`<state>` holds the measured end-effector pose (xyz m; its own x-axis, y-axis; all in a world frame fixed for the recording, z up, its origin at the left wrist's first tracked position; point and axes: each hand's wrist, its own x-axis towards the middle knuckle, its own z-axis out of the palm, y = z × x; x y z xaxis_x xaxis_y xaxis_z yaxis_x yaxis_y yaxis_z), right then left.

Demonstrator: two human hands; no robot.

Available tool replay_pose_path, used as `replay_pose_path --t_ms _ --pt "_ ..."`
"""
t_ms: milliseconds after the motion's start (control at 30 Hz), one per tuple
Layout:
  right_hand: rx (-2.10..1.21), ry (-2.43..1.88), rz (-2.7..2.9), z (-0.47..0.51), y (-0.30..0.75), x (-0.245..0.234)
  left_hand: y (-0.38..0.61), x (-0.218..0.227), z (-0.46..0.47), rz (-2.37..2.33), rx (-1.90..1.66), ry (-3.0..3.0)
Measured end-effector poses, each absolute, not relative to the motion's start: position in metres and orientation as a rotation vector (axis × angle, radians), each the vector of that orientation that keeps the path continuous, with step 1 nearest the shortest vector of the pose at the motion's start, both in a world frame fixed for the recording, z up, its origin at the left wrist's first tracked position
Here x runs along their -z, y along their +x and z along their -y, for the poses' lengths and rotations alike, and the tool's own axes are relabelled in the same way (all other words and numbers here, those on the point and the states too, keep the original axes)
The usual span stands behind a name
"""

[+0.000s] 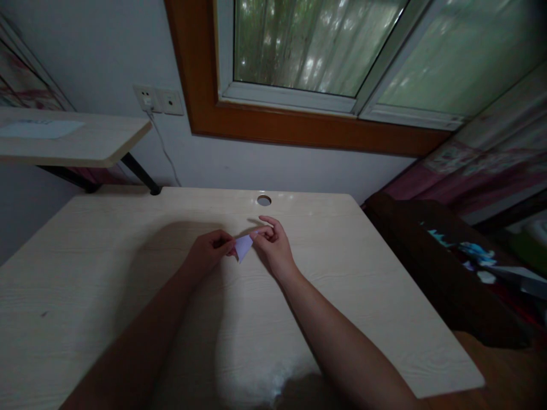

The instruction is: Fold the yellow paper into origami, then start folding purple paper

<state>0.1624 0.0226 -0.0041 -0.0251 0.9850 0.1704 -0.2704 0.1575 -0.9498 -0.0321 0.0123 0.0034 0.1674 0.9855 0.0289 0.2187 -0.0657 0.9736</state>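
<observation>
A small piece of folded pale purple paper (pixel 244 247) is held between my two hands above the light wood-grain table (pixel 342 319). My left hand (pixel 210 249) is closed, pinching the paper's left edge between thumb and fingers. At its upper right corner, my right hand (pixel 274 245) pinches it with thumb and index finger, while another finger sticks out away from the paper. The lower part of the sheet comes to a point. My fingers cover both ends of it, so its full shape is hidden.
A raised shelf (pixel 98 145) on black legs stands at the back left with a paper sheet (pixel 43 129) on it. A round cable hole (pixel 264 200) lies near the table's back edge. A dark wooden bench (pixel 427 245) with assorted items is at the right.
</observation>
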Motion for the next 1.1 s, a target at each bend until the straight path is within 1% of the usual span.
replay_pose_path --t_ms 300,500,667,933,1100 --pt "-1.123 -0.902 0.936 -0.0247 0.1643 0.0023 -0.0335 -0.0023 -0.0127 -1.236 -0.997 1.504" --pt "-1.18 -0.858 0.945 -0.0233 0.1636 0.0024 -0.0332 -0.0018 -0.0138 -1.235 -1.012 1.481" --pt "-1.286 -0.805 1.067 -0.0211 0.1609 0.0022 -0.0328 -0.0017 -0.0143 -1.232 -1.011 1.45" --pt "-1.192 -0.882 1.0 -0.0232 0.1636 0.003 -0.0321 -0.0053 -0.0116 -1.213 -1.007 1.455" --pt "-1.262 -0.842 1.063 -0.0218 0.1613 0.0039 -0.0327 -0.0035 -0.0131 -1.217 -1.04 1.427"
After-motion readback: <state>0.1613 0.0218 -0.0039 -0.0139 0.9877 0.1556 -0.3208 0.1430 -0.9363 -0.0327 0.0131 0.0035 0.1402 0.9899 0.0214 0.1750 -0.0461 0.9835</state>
